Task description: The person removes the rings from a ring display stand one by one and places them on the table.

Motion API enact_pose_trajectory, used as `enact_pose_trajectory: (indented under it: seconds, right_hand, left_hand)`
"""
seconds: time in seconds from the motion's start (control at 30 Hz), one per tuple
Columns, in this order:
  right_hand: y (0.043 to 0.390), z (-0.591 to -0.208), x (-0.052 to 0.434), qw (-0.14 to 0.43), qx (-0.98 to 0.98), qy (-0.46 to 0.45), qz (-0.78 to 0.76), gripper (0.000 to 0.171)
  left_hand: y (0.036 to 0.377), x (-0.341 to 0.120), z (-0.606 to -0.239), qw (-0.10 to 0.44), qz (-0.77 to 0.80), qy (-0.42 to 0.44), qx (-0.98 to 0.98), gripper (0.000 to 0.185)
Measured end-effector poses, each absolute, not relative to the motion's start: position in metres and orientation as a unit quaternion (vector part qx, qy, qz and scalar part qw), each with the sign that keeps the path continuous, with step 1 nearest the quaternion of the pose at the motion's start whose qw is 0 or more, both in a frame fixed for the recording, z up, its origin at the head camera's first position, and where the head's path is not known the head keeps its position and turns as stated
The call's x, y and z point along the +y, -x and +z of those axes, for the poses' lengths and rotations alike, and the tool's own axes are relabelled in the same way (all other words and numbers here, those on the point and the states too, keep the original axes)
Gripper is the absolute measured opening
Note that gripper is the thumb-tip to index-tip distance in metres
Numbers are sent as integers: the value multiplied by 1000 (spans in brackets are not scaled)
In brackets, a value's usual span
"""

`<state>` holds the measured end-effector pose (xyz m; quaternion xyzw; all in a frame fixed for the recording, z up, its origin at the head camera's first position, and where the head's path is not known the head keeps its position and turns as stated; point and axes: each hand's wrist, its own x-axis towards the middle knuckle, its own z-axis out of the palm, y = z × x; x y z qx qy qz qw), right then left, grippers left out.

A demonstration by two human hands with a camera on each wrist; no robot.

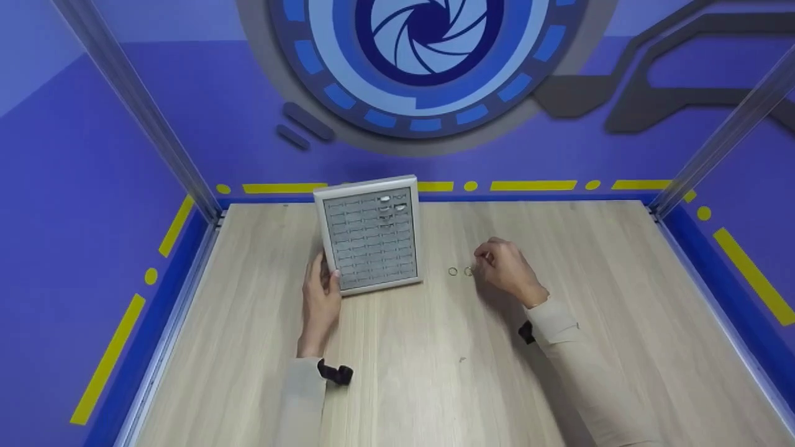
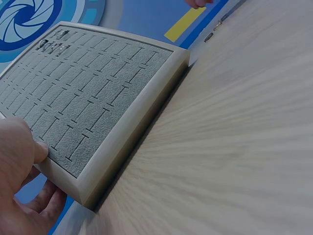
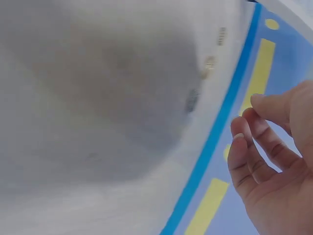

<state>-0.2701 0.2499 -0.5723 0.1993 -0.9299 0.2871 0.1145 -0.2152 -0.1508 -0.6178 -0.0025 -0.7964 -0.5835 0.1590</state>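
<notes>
My left hand (image 1: 321, 304) grips the lower left side of a ring display tray (image 1: 418, 236), thumb over the front rim and fingers behind. The tray leans upright on the table, its grey insert lined with rows of slots. Several silvery rings (image 1: 400, 207) sit in slots near its upper right corner. My right hand (image 1: 508, 271) hovers right of the tray, fingers bent and thumb near the index fingertip; nothing shows between them. Close by on the table are loose rings (image 1: 453, 271); the right wrist view shows three, including a gold-toned ring (image 3: 209, 63).
A pale wooden table (image 1: 397, 385) carries everything, with a tiny dark speck (image 1: 462, 359) near its middle. Blue panels (image 1: 205, 136) with yellow marks wall in the back and both sides. Metal posts (image 1: 133, 99) stand at the corners.
</notes>
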Motion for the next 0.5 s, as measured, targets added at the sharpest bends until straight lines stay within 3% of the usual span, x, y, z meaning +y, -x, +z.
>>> enact_pose_trajectory:
  seconds: [0.5]
  right_hand:
    - [280,-541,211,143,-909,-215,328,12]
  left_hand:
    - [216,-151,-620,161,-579,-6,-799,59]
